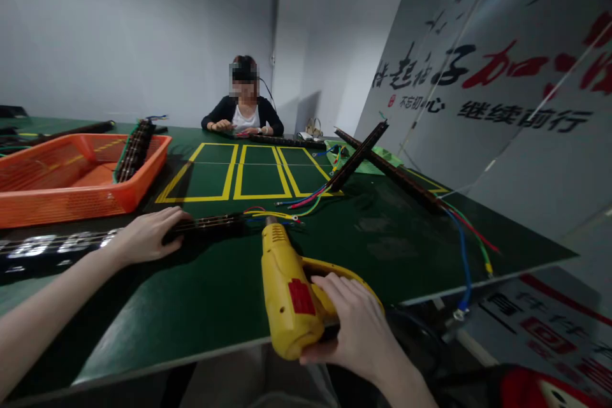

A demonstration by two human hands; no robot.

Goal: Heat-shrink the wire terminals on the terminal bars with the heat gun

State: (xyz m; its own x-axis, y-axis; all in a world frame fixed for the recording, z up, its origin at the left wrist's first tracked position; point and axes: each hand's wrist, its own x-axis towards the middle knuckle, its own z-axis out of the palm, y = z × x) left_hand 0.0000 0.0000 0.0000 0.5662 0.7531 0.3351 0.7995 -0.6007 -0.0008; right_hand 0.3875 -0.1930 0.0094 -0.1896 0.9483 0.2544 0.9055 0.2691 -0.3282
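By the worktop's near edge, the right hand wraps round a yellow heat gun, the left hand loosely pinching a black wired bar.

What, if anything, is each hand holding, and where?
Right hand: yellow heat gun, by its handle. Left hand: on dark strip, short of wired end; grip unclear.

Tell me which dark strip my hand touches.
The strip left of the yellow heat gun, under your left hand; the crossed pair and basketed strip are untouched.

There is one heat gun, one orange basket, one green tray, one co-worker, three central frames, two crossed bars.
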